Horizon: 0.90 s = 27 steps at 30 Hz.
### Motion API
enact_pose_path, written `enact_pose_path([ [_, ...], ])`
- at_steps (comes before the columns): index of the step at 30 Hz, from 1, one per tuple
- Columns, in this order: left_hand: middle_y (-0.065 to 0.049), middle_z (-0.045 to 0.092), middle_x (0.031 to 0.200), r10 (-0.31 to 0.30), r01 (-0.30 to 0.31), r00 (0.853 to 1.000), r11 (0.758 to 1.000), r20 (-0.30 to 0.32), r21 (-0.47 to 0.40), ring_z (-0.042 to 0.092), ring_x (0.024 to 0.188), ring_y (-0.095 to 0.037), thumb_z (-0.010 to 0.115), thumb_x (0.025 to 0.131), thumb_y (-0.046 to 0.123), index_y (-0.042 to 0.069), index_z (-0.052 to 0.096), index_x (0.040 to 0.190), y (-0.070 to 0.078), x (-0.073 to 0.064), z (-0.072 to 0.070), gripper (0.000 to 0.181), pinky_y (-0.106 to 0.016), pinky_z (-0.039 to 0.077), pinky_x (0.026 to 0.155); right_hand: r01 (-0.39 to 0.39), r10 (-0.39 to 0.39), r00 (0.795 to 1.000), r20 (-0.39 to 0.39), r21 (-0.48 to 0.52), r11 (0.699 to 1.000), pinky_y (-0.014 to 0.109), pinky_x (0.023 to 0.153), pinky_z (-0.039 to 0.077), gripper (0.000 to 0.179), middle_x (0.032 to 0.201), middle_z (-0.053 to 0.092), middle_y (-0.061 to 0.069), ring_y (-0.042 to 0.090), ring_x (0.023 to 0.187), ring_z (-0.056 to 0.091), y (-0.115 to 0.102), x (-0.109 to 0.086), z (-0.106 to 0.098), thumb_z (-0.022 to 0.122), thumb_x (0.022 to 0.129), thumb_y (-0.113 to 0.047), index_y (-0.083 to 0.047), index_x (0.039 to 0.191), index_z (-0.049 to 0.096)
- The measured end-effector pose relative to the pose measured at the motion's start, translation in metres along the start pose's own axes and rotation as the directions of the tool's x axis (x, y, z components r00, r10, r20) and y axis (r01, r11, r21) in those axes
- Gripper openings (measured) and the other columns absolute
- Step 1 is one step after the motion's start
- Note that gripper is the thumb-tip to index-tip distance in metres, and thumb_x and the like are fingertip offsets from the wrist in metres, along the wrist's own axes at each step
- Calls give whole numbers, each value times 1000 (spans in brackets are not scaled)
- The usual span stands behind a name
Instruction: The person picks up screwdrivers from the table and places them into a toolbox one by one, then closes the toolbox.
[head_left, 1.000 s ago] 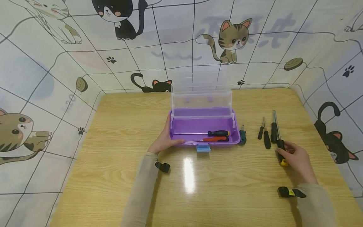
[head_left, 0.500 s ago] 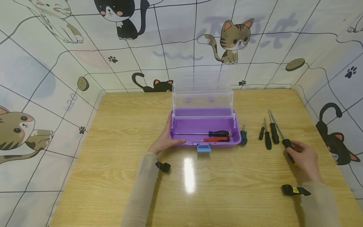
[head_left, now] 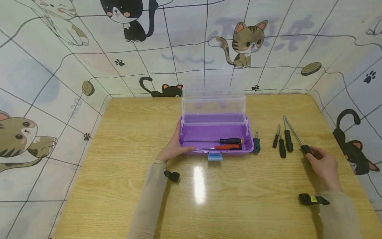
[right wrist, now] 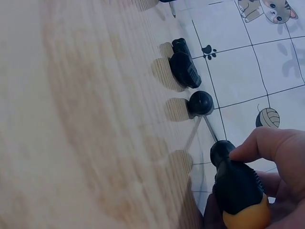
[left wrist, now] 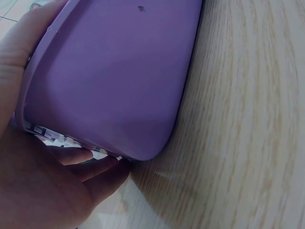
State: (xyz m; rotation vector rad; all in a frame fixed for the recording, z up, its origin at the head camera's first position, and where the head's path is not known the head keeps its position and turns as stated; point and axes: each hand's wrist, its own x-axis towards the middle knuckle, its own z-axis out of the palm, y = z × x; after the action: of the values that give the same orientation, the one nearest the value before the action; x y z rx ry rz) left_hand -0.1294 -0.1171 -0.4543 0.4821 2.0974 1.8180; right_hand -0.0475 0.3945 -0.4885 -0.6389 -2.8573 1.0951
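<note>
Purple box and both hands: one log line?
left hand: grips purple box; right hand: holds yellow-ended screwdriver; box: open, two screwdrivers inside

Wears long beige sleeves and small black wrist cameras, with a yellow patch on the right one.

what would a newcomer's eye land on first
Likely the open purple toolbox towards the back of the wooden table, its left end gripped by the left hand. Next, the black-and-yellow screwdriver in the right hand, near the table's right edge. Cartoon cats dot the wall behind.
</note>
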Motion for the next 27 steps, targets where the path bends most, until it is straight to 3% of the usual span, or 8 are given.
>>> enact_pose_path([
  [2,-13,-8,159,-6,6,1000,1000,3,-12,16,141,-40,80,73,-4,20,-15,154,-1,0,0,127,-51,16,113,-2,2,1000,4,4,1000,14,57,38,49,122,53,33,13,87,50,0,1,-1,54,95,-20,12,131,51],
  [4,-13,-10,159,-6,7,1000,1000,9,-30,16,140,-42,79,73,-5,20,-16,154,-1,1,0,127,-53,17,112,-3,3,1000,1,0,1000,12,56,38,48,122,54,32,15,88,51,-2,2,-1,54,95,-20,11,131,51],
  [10,-12,-12,159,0,0,1000,1000,4,-20,10,142,-41,79,73,-5,23,-16,153,0,1,0,128,-51,13,114,-3,4,1000,-5,45,999,8,57,40,50,122,55,28,-8,81,41,-5,6,0,54,96,-22,9,134,50],
  [16,-13,-12,159,3,-3,1000,1000,9,-20,13,141,-42,79,73,-4,24,-16,153,0,0,0,128,-52,14,113,6,-1,999,-54,97,995,8,56,44,48,105,57,4,-13,76,42,-9,8,-3,57,94,-20,8,133,52],
  [21,-12,-14,159,-8,8,1000,1000,12,-8,12,142,-41,79,73,-3,24,-17,153,0,-1,1,128,-51,12,114,1,7,998,-57,132,991,8,56,44,49,105,55,0,-10,78,43,-17,6,-9,57,93,-20,7,134,51],
  [27,-10,-14,159,-13,13,1000,1000,2,0,9,143,-38,80,74,-2,27,-17,152,2,-2,0,128,-49,11,114,29,-16,997,-75,178,984,6,60,44,43,94,49,-18,-8,81,45,-32,1,-13,59,92,-16,4,130,56],
])
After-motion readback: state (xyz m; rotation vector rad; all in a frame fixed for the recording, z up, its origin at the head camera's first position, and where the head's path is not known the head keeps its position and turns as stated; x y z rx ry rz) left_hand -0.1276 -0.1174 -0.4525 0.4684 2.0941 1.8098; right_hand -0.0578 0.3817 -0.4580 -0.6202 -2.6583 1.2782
